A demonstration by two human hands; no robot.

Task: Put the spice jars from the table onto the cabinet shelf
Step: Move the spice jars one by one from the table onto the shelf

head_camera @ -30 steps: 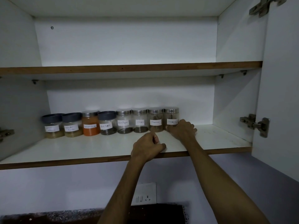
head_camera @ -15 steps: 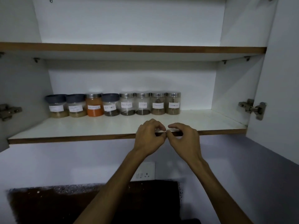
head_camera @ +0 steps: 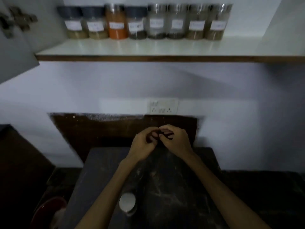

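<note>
Several labelled spice jars [head_camera: 145, 22] stand in a row at the back of the white cabinet shelf [head_camera: 148, 47]; one holds orange powder [head_camera: 116, 22], some have dark lids, others metal lids. Far below the shelf, over the dark table [head_camera: 173, 179], my left hand [head_camera: 143, 142] and my right hand [head_camera: 175, 141] are together, fingertips touching and curled. Neither hand holds a jar. Whether something small sits between the fingers is too blurred to tell. A small jar with a white top [head_camera: 127, 202] stands on the table by my left forearm.
A wall socket [head_camera: 162, 106] sits above a dark brown backsplash patch [head_camera: 99, 128]. The open cabinet door with its hinge [head_camera: 16, 20] hangs at the upper left. A red round container [head_camera: 47, 210] is at the lower left beside the table.
My right hand left the rightmost jar on the shelf. Both hands came together at the shelf edge, then dropped down over the table as the view tilted downward.
</note>
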